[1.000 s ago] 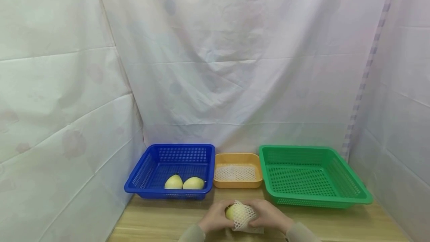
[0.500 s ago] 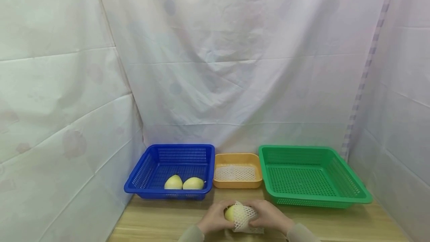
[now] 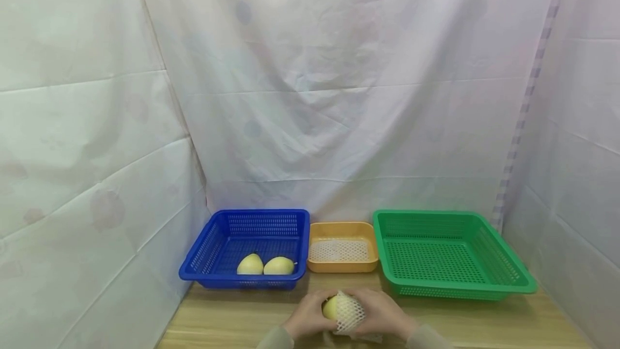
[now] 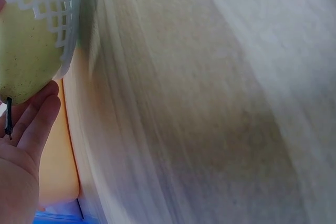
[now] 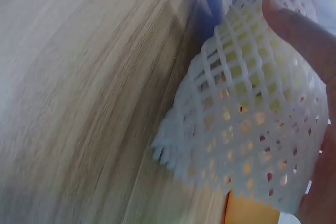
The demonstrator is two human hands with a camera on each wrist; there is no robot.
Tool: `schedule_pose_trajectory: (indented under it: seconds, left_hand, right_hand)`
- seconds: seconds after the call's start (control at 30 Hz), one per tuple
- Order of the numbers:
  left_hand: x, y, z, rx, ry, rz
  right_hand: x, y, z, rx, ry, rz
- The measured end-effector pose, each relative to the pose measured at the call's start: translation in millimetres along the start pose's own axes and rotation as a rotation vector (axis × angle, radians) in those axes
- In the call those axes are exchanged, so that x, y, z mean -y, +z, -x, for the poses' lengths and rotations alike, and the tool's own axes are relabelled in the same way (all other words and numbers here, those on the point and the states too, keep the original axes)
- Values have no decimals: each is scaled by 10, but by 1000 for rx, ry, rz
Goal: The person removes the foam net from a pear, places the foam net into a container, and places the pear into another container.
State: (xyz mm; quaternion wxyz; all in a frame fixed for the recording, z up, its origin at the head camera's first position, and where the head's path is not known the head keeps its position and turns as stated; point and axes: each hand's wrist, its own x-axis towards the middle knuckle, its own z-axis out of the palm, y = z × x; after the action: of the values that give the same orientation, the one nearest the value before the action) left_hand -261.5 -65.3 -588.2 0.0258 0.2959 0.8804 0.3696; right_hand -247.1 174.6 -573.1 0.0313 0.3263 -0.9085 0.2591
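Low in the middle of the head view, both hands hold a pale yellow pear partly inside a white foam net sleeve. My left hand grips the pear's bare stem end, thumb on the near side and fingers behind. In the left wrist view the dark stem points out over the palm. My right hand grips the net-covered end from the right. The right wrist view shows its thumb on the foam mesh, and the sleeve's loose end hanging past the pear.
A blue basket at the left holds two more pears. Between it and a green basket stands a small orange tray with white foam nets inside. All stand on a wooden table before a white curtain.
My right hand has shifted slightly left along the sleeve, its thumb lower on the near side. The left hand and the pear have hardly moved.
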Motion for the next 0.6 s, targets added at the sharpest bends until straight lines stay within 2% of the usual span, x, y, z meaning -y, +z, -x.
schedule_pose_trajectory:
  seconds: [0.13,0.33,0.6]
  left_hand:
    - [-14,2,-1,-4,-7,6]
    - [-25,-4,9,-19,7,13]
    - [2,-12,17,-4,16,27]
  right_hand:
    - [30,-2,-37,9,10,30]
    - [37,-30,-50,25,11,6]
    - [24,-58,-31,31,5,13]
